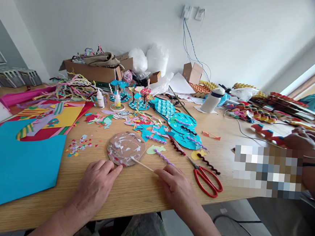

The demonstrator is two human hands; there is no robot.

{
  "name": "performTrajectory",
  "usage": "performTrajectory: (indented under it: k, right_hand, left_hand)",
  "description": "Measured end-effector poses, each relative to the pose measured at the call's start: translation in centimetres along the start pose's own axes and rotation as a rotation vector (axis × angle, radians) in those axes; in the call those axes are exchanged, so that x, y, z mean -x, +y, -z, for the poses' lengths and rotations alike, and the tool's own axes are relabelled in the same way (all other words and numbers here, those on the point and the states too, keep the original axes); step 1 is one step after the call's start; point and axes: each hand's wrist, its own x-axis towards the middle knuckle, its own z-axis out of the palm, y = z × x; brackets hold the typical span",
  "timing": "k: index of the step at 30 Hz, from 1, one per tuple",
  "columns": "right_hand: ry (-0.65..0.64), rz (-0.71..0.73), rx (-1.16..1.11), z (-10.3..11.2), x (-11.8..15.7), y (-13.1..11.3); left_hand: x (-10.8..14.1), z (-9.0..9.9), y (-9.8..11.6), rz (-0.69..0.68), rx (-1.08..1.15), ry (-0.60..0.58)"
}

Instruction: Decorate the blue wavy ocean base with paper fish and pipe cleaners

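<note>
A round cardboard disc lies on the table in front of me, with white glue smeared across its top and some handwriting on it. At its near left edge, my left hand rests with curled fingers, the thumb against the rim. My right hand pinches a thin pale stick, apparently a cotton swab, whose white tip touches the glue on the disc. Red-handled scissors lie beside my right hand with their blades nearly together. Near the disc are a pale green paper cutout and a wavy purple pipe cleaner.
Blue card sheets cover the left side. Behind the disc are blue paper scraps, glue bottles, decorated blue discs and a white bottle. Another person's hands are at the right, near a blurred patch.
</note>
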Motion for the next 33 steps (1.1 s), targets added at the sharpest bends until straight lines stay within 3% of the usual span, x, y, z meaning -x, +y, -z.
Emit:
performTrajectory:
  k: [12, 21, 28, 33]
  right_hand:
    - [0.05, -0.053, 0.04, 0.1, 0.1, 1.0]
    - [0.02, -0.161, 0.117, 0.5, -1.9, 0.7]
    - [-0.017, -0.037, 0.008, 0.1, -0.5, 0.4]
    - [-0.011, -0.052, 0.008, 0.6, 0.7, 0.9]
  left_hand:
    - [0.1, -0.2, -0.2, -0.02, 0.011, 0.044]
    - [0.2, -0.5, -0.1, -0.014, 0.011, 0.054]
    - [0.2, -0.1, -0.1, -0.006, -0.006, 0.039]
    - [0.0, 0.1, 0.0, 0.004, -0.019, -0.001]
